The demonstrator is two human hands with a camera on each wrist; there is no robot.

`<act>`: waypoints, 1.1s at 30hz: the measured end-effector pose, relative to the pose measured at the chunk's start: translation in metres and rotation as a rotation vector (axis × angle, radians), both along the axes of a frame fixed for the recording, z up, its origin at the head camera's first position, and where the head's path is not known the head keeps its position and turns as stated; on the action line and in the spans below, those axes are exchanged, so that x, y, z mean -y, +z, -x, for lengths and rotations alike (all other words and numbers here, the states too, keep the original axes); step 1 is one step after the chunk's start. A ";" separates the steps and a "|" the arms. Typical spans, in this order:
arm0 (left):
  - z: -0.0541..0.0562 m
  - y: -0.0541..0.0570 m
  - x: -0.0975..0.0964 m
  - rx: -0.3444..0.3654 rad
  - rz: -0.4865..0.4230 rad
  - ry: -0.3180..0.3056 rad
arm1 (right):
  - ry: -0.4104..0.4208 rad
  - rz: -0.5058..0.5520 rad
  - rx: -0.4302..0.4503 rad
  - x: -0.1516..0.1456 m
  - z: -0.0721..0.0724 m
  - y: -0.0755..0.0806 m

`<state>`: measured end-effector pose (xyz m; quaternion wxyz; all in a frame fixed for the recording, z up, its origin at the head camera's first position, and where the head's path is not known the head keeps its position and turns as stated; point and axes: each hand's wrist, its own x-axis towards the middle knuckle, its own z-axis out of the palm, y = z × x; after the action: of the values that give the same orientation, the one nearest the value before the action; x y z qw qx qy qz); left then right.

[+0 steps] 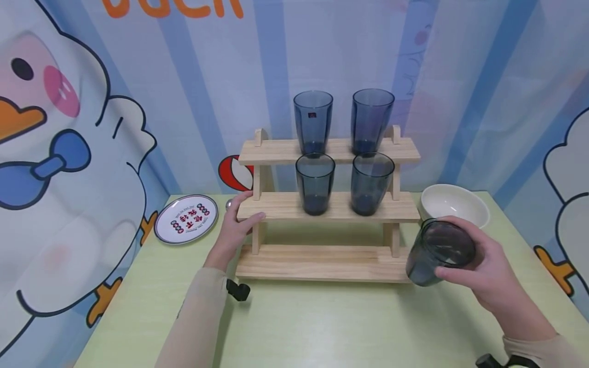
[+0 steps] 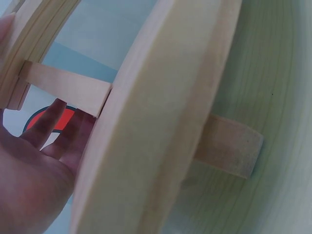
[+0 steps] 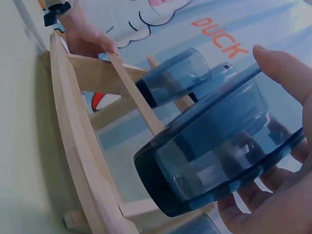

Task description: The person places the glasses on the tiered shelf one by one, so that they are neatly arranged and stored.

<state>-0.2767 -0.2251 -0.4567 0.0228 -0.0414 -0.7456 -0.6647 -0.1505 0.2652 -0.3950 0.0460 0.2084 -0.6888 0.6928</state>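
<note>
My right hand (image 1: 488,271) holds a blue-grey drinking glass (image 1: 425,258), its thumb on one side and fingers round the other. The glass leans, its mouth towards the palm, by the right end of the bottom shelf. In the right wrist view the same glass (image 3: 209,151) is seen from the side, its thick base pointing away from the hand. My left hand (image 1: 232,230) grips the left end of the middle shelf of a three-step wooden rack (image 1: 276,207), thumb in front. The left wrist view shows its fingers (image 2: 48,126) behind the board, beside an upright.
Two glasses (image 1: 313,122) (image 1: 371,120) stand upright on the top shelf and two more glasses (image 1: 315,184) (image 1: 371,184) on the middle one. A white bowl (image 1: 455,202) sits behind the right hand. A printed plate (image 1: 186,220) lies at the left. A duck-patterned curtain (image 1: 216,76) hangs behind.
</note>
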 end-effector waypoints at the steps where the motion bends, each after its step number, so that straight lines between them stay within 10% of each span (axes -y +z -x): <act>1: 0.000 0.000 0.000 0.001 0.001 -0.001 | 0.005 -0.012 0.005 0.004 0.001 0.000; 33: 0.001 0.001 -0.001 0.027 -0.003 0.004 | 0.155 -0.170 0.045 0.130 0.047 -0.020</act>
<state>-0.2782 -0.2241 -0.4558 0.0140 -0.0308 -0.7450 -0.6662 -0.1973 0.1356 -0.4146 -0.0409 0.2484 -0.7279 0.6378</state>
